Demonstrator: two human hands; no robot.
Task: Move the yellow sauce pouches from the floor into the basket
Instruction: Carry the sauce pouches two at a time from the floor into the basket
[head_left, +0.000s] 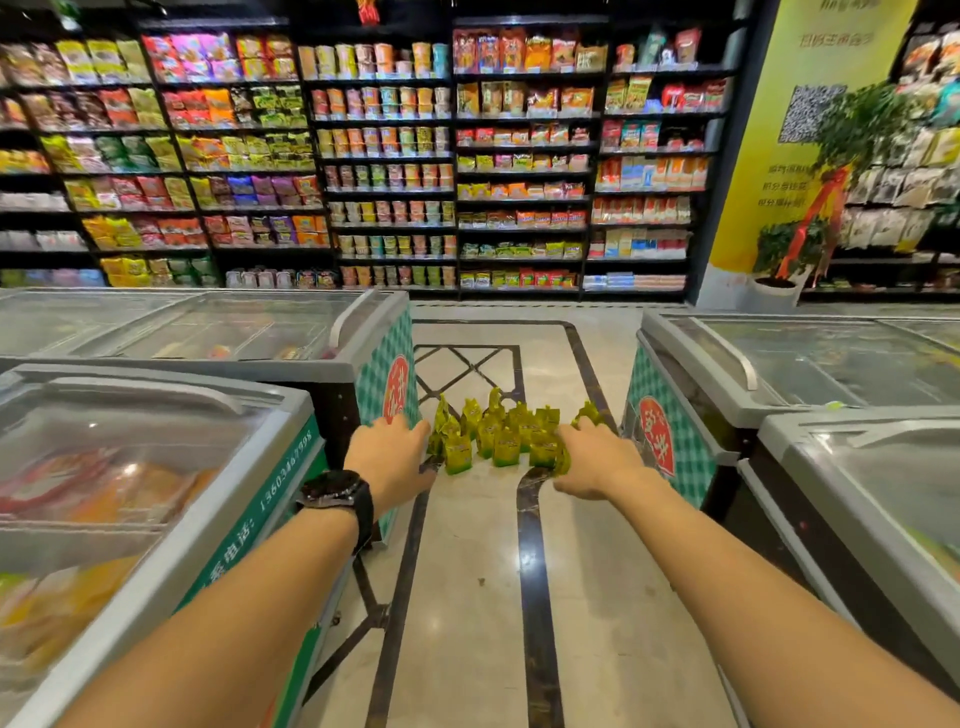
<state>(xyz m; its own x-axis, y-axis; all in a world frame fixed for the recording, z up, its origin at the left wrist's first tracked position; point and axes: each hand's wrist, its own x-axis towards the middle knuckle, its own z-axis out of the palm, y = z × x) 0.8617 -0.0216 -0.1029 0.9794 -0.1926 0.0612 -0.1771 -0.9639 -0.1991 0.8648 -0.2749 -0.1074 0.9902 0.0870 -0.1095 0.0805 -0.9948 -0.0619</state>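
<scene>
Several yellow sauce pouches (501, 431) stand in a cluster on the pale tiled floor (467, 597) in the aisle between chest freezers. My left hand (387, 457), with a black watch on its wrist, reaches toward the left side of the cluster, fingers extended beside the nearest pouch. My right hand (597, 460) reaches to the right side, its fingers against the pouches at the near right. Whether either hand grips a pouch is hidden by the backs of the hands. No basket is in view.
Glass-topped chest freezers stand on the left (156, 441) and on the right (831, 415), leaving a narrow aisle. Black shelves of packaged snacks (389, 156) fill the back wall. A yellow poster column (779, 156) stands at the far right.
</scene>
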